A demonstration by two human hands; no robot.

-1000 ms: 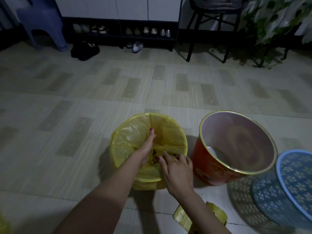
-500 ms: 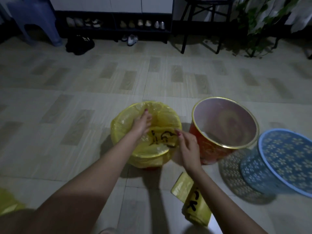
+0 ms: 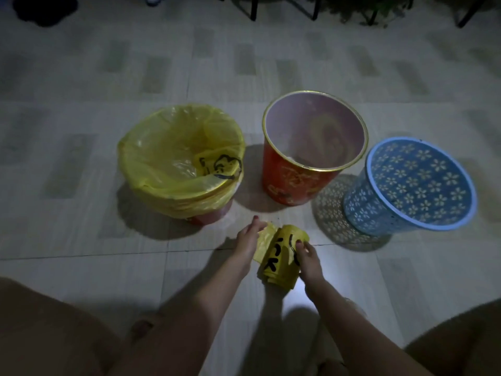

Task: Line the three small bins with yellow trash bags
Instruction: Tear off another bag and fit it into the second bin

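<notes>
A roll of yellow trash bags (image 3: 280,257) lies on the tiled floor (image 3: 81,240), close to the person and in front of the gap between the first two bins. It has big black marks on it. One looks like a "K"; the other marks cannot be read.

The left hand (image 3: 248,240) pinches the loose end of the roll between its thumb and fingers. The right hand (image 3: 309,260) holds the right side of the roll, with its fingers bent over the top. The fingernails are painted dark red.

Past the roll, three small bins stand in a row. The left bin (image 3: 208,217) is reddish and already has a yellow bag (image 3: 173,147) in it. The bag is folded down over the rim. It has black drawing on the inside near the right edge, but no word can be read there. The red bin (image 3: 295,183) in the middle has a gold rim and gold writing on its side, too dim to read. It has no bag. The blue bin (image 3: 379,210) on the right has little flower-shaped holes and no bag either.

Dark chair legs (image 3: 253,8) stand far back.
</notes>
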